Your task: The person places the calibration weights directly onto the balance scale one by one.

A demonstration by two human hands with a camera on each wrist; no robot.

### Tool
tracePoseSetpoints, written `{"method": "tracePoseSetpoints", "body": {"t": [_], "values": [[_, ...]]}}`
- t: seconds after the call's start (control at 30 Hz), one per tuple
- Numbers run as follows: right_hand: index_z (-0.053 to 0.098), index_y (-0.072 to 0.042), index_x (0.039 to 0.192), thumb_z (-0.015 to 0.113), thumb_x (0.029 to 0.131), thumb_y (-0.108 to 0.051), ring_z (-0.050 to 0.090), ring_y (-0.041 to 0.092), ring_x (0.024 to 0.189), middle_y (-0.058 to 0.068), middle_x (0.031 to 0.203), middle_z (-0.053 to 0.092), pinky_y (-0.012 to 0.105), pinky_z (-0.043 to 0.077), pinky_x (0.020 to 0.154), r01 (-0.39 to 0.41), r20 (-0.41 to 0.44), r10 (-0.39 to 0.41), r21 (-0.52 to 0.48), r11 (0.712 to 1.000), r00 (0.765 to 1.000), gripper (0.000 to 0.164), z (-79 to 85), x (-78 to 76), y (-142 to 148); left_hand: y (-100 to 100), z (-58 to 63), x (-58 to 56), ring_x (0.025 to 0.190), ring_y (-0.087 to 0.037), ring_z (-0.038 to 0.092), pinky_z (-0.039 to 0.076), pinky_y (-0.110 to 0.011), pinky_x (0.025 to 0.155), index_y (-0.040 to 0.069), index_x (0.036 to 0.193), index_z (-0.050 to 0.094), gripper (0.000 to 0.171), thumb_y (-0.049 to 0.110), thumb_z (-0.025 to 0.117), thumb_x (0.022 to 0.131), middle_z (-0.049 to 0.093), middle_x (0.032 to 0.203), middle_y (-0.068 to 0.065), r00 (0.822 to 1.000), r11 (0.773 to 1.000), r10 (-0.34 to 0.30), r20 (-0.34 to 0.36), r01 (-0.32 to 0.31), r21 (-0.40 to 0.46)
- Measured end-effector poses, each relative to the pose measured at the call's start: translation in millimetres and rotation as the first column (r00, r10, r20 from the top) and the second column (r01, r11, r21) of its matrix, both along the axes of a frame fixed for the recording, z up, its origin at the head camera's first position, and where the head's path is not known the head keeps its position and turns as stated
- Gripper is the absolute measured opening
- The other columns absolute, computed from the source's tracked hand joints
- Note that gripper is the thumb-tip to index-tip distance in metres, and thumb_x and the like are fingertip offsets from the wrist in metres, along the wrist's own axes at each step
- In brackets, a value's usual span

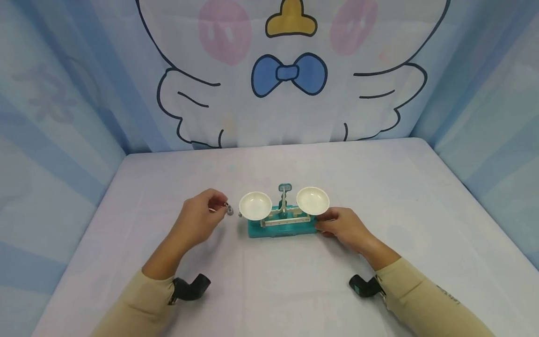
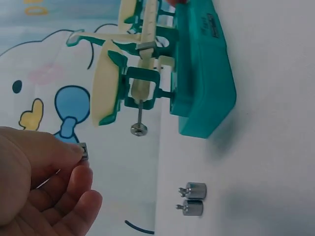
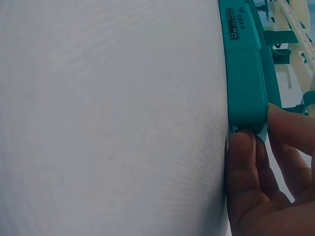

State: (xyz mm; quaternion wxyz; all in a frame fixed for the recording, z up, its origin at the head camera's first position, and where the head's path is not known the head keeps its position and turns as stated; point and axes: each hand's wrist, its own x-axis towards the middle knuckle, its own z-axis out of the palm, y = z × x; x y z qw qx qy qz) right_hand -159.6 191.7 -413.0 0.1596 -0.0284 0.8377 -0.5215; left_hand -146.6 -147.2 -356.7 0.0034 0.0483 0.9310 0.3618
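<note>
Head view, centre: left fingers (image 1: 217,194) pinch silvery metal piece (image 1: 229,210), right fingers (image 1: 326,225) pinch teal plastic balance scale (image 1: 280,229), black label (image 3: 231,23) illegible

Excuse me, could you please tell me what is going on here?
A person is handling a small balance scale that stands on a table. The right hand grips the right end of its green base, while the left hand pinches a small metal piece, raised off the table beside the left pan. Two metal weights stand close together on the table near the scale's left end.
</note>
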Motion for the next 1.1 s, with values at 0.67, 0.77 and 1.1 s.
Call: {"method": "tracePoseSetpoints", "body": {"t": [0.67, 0.77, 1.1], "values": [[0.065, 0.01, 0.118, 0.071, 0.09, -0.008, 0.062, 0.02, 0.093, 0.016, 0.115, 0.066, 0.032, 0.056, 0.081, 0.005, 0.005, -0.005, -0.012, 1.0, 1.0, 0.033, -1.0, -2.6, 1.2, 34.5, 27.5, -22.2, 0.105, -0.026, 0.06, 0.054, -0.04, 0.089, 0.006, 0.114, 0.07, 0.018, 0.01, 0.066, 0.096, 0.069, 0.109, -0.007, 0.968, 0.957, -0.249, -0.036, 0.24, -0.161], [0.066, 0.009, 0.117, 0.071, 0.09, -0.008, 0.062, 0.02, 0.093, 0.016, 0.115, 0.067, 0.032, 0.056, 0.081, 0.004, 0.0, -0.004, -0.012, 1.0, 1.0, 0.032, -1.4, -2.7, 1.4, 40.8, 27.6, -25.7, 0.104, -0.025, 0.058, 0.053, -0.039, 0.088, 0.006, 0.113, 0.071, 0.017, 0.009, 0.065, 0.097, 0.069, 0.108, -0.006, 0.963, 0.946, -0.267, -0.029, 0.256, -0.2], [0.066, 0.009, 0.116, 0.071, 0.09, -0.007, 0.062, 0.02, 0.093, 0.016, 0.114, 0.067, 0.031, 0.056, 0.08, 0.009, 0.001, -0.009, -0.023, 1.0, 1.0, 0.032, -1.3, -2.2, 1.3, 52.3, 25.4, -29.2, 0.096, -0.022, 0.056, 0.053, -0.033, 0.082, 0.005, 0.109, 0.073, 0.017, 0.006, 0.064, 0.095, 0.069, 0.103, -0.005, 0.947, 0.92, -0.318, -0.048, 0.296, -0.256]]}}
